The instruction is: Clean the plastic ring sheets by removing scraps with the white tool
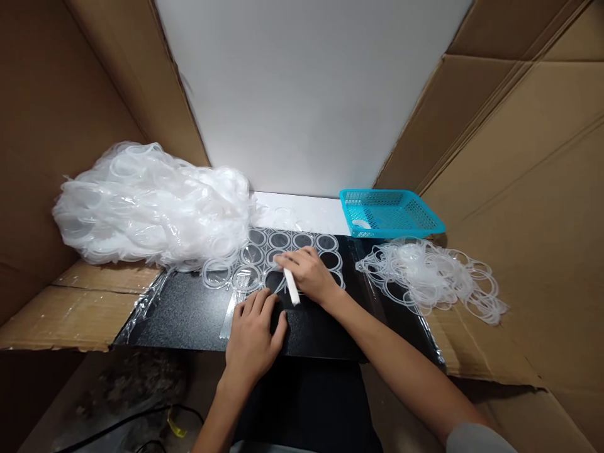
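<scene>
Our right hand (307, 274) is grasping a white stick-shaped tool (291, 287) over the translucent plastic sheet of joined rings (246, 277), lying on the speckled black worktop (179, 318). Our left hand (253, 333), loosely spread, is resting by the sheet's near edge; we should be steadying it lightly.

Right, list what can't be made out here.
Head view: part of the ringed plastic sheet, hidden by the right hand and white stick.
Head view: what the white piece in the blue basket is; too small.
Head view: the heap below the black table, too dim and blurred.
Head view: the grey sleeve, cut off by the bottom edge.
</scene>
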A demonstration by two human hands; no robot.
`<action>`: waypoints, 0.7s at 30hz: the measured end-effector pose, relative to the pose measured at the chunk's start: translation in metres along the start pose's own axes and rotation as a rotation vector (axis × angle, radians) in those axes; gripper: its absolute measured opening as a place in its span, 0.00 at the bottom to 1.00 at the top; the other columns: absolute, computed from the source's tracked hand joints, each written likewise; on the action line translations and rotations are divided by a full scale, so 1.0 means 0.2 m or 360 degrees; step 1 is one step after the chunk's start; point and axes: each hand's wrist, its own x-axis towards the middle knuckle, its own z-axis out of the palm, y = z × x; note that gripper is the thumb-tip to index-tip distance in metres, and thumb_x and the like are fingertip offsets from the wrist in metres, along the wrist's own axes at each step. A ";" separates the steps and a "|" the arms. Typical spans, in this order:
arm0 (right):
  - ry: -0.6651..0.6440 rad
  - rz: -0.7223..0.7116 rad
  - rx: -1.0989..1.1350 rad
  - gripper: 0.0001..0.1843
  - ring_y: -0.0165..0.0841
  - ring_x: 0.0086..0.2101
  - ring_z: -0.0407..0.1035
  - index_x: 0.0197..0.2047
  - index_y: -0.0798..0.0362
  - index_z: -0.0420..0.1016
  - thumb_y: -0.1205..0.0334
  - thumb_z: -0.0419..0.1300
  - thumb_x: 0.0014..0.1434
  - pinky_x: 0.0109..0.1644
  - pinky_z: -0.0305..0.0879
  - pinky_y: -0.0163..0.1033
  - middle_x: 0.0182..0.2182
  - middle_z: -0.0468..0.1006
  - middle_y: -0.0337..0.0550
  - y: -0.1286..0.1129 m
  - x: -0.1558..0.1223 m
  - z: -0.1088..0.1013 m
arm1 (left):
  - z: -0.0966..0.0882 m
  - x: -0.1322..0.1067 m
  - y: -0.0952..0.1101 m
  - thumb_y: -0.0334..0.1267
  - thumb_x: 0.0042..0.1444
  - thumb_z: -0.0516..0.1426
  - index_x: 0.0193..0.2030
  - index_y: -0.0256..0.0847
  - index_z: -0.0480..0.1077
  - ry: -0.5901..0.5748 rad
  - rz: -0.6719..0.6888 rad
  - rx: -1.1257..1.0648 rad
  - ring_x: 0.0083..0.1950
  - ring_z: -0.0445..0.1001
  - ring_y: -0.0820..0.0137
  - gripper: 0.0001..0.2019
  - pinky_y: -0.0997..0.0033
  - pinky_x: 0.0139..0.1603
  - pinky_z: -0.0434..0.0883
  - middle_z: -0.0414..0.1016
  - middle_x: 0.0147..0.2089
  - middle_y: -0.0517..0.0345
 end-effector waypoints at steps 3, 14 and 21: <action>-0.0029 0.0320 -0.0093 0.15 0.43 0.48 0.74 0.57 0.53 0.79 0.66 0.54 0.74 0.58 0.59 0.50 0.50 0.83 0.52 0.13 0.08 -0.05 | 0.01 0.00 0.00 0.39 0.68 0.54 0.54 0.44 0.71 0.0016 -0.0015 -0.0033 0.63 0.72 0.52 0.10 0.49 0.57 0.68 0.76 0.60 0.49; -0.0146 0.0185 0.0831 0.16 0.42 0.52 0.78 0.53 0.50 0.82 0.57 0.54 0.74 0.60 0.69 0.47 0.52 0.84 0.48 0.15 0.12 0.05 | -0.01 0.12 -0.08 0.37 0.66 0.56 0.53 0.45 0.72 0.0105 0.0041 -0.0285 0.66 0.67 0.54 0.11 0.47 0.65 0.68 0.69 0.64 0.47; -0.0038 0.0581 0.1154 0.11 0.36 0.42 0.79 0.42 0.53 0.80 0.56 0.59 0.71 0.51 0.72 0.40 0.42 0.84 0.45 0.08 0.10 0.09 | 0.08 0.17 -0.09 0.44 0.69 0.56 0.65 0.47 0.68 -0.0062 0.0187 -0.0075 0.73 0.62 0.51 0.20 0.43 0.70 0.64 0.66 0.72 0.48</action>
